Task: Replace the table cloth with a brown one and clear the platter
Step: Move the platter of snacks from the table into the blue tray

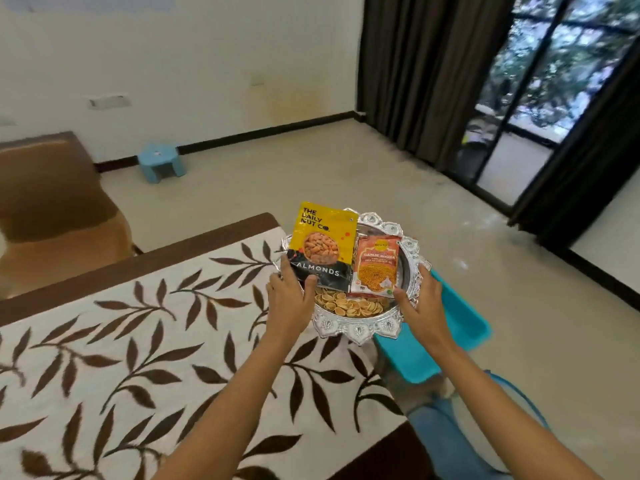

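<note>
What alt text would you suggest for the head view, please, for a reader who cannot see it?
A person's left hand and right hand grip a silver platter by its rim, at the corner of a white table cloth with brown leaves. The platter holds a yellow almonds pouch, an orange garlic bhujia packet and nut shells; a turquoise tub is below.

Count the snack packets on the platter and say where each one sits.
2. The almonds packet lies on the left half of the platter, by the left hand; the orange garlic packet lies on the right half, by the right hand. Others may be hidden beneath.
</note>
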